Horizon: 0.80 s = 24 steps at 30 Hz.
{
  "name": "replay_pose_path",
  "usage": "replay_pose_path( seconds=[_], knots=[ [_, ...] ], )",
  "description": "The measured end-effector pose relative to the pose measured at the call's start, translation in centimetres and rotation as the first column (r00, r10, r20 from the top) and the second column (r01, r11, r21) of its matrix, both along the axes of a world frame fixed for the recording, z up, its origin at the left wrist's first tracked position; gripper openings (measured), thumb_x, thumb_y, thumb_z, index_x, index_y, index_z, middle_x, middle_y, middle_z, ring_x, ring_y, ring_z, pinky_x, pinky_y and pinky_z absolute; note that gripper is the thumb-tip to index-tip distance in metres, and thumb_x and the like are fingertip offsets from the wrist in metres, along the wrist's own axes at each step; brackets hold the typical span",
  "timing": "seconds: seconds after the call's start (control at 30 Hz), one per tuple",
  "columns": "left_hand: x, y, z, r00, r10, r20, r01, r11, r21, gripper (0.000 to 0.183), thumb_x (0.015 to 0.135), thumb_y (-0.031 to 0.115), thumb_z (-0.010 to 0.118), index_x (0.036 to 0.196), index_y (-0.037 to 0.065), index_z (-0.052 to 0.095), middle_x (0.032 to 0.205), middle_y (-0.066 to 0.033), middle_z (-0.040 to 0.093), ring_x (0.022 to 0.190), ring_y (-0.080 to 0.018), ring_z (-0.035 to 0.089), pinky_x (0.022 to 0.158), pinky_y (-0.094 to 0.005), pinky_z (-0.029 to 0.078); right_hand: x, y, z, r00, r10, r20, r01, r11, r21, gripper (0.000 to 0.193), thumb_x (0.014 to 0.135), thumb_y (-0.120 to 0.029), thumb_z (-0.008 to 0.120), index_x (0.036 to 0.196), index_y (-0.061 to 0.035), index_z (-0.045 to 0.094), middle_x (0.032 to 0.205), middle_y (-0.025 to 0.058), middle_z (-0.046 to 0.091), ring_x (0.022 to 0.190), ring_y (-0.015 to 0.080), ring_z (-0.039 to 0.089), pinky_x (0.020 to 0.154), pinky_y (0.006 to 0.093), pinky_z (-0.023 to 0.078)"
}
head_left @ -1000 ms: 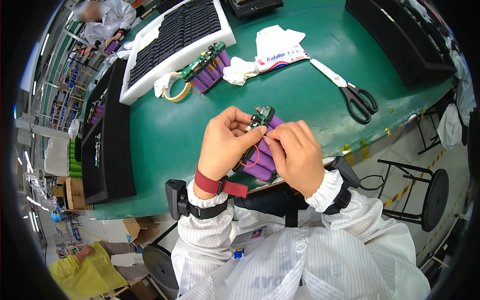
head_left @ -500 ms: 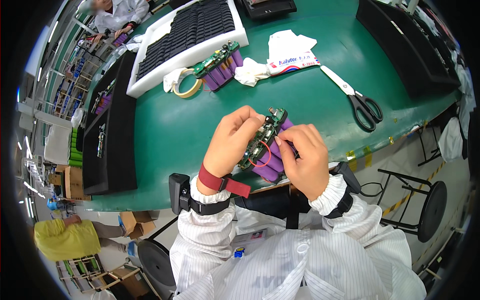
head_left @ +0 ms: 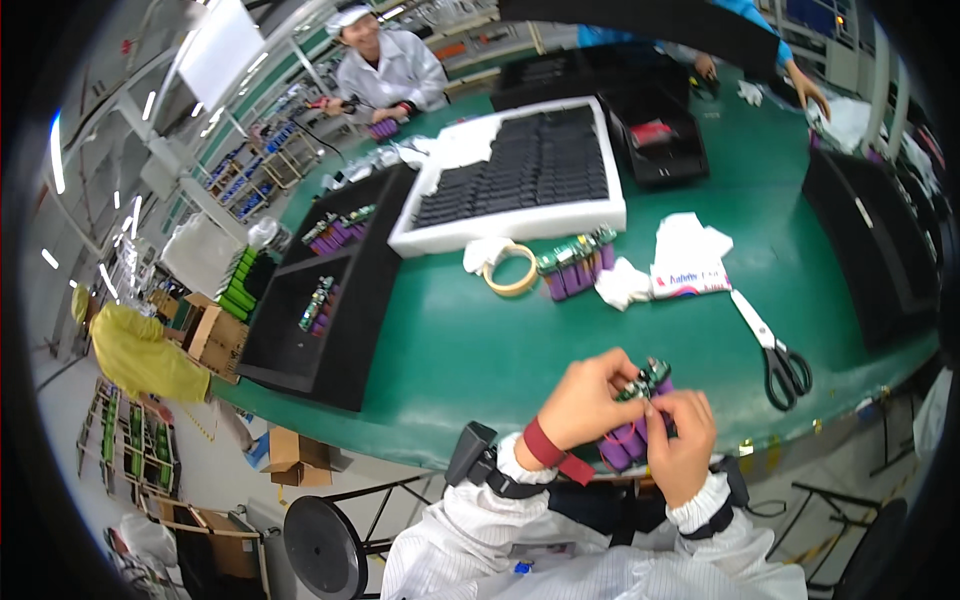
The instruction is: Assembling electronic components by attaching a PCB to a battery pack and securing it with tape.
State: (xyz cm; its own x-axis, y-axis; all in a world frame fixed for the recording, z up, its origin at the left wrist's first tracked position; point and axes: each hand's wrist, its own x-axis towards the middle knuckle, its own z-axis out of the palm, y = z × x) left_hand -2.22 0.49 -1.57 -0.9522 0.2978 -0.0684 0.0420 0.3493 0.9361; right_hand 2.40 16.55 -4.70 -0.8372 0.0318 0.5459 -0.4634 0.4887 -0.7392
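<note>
Near the front edge of the green table is a battery pack point(head_left: 621, 449), made of purple cells with a green circuit board along its top. It is tilted, and a red wire loops over its side. My left hand point(head_left: 588, 403) is closed on the board side of the pack, with thumb and fingers at the board's upper part. On the opposite side my right hand point(head_left: 684, 438) is closed in a pinch, fingertips against the board near the left thumb. Whatever those fingertips hold is too small to make out.
Ahead lie another battery pack point(head_left: 576, 274), a tape roll point(head_left: 512, 271), crumpled white tissue point(head_left: 624, 284) and a small white box point(head_left: 690, 281). Scissors point(head_left: 776, 358) rest at right. A white foam tray point(head_left: 415, 238) of black parts stands behind; black bins point(head_left: 375, 330) flank the table. Co-workers are beyond.
My view has tilted up, so the table's far side and more co-workers show. Both hands appear lower and farther right in the picture, still at the battery pack with little change in grip.
</note>
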Motion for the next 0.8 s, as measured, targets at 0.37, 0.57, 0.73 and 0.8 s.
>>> replay_pose_path(
  seconds=[0.37, 0.57, 0.73, 0.8],
  knots=[
    [-0.4, -0.3, -0.1, 0.998, 0.009, -0.059, -0.009, 1.0, 0.0, 0.027, 0.075, 0.01, 0.077, 0.093, -0.003, 0.062, 0.081, -0.0064, 0.068, 0.07, -0.0083, 0.061, 0.062, -0.0245, 0.05, -0.5, -0.1, 0.0, 1.0, 0.022, -0.023, -0.021, 0.999, 0.028, 0.012, 0.076, 0.005, 0.065, 0.083, -0.0019, 0.058, 0.08, 0.0122, 0.061, 0.074, 0.0336, 0.054, 0.066, 0.0416, 0.042],
    [-0.9, 0.3, -0.1, 0.981, 0.003, -0.193, -0.005, 1.0, -0.01, 0.029, 0.072, 0.013, 0.078, 0.09, -0.004, 0.062, 0.076, -0.0104, 0.068, 0.068, -0.0147, 0.063, 0.062, -0.028, 0.051, -0.4, -0.1, 0.1, 1.0, -0.018, -0.009, 0.018, 1.0, 0.018, 0.008, 0.077, 0.004, 0.064, 0.081, -0.0012, 0.059, 0.08, 0.0125, 0.061, 0.075, 0.0325, 0.055, 0.066, 0.0413, 0.042],
    [-0.7, 0.3, -0.5, 0.975, 0.017, -0.22, -0.024, 0.999, -0.028, 0.031, 0.07, 0.017, 0.076, 0.087, -0.004, 0.062, 0.074, -0.0123, 0.067, 0.067, -0.0198, 0.066, 0.064, -0.0306, 0.052, -0.4, -0.2, -0.4, 1.0, -0.017, 0.011, 0.017, 1.0, 0.02, 0.008, 0.078, 0.003, 0.064, 0.081, -0.0012, 0.058, 0.08, 0.0123, 0.061, 0.076, 0.0324, 0.056, 0.066, 0.0413, 0.042],
    [-0.7, 0.3, -0.3, 0.972, 0.017, -0.233, -0.027, 0.999, -0.038, 0.031, 0.07, 0.018, 0.076, 0.087, -0.003, 0.062, 0.074, -0.0127, 0.067, 0.067, -0.0207, 0.066, 0.064, -0.031, 0.052, -0.4, -0.2, -0.5, 0.999, -0.018, 0.031, 0.018, 1.0, 0.019, 0.009, 0.078, 0.003, 0.064, 0.081, -0.0012, 0.058, 0.081, 0.0123, 0.06, 0.076, 0.0325, 0.056, 0.067, 0.0413, 0.042]
  ],
)
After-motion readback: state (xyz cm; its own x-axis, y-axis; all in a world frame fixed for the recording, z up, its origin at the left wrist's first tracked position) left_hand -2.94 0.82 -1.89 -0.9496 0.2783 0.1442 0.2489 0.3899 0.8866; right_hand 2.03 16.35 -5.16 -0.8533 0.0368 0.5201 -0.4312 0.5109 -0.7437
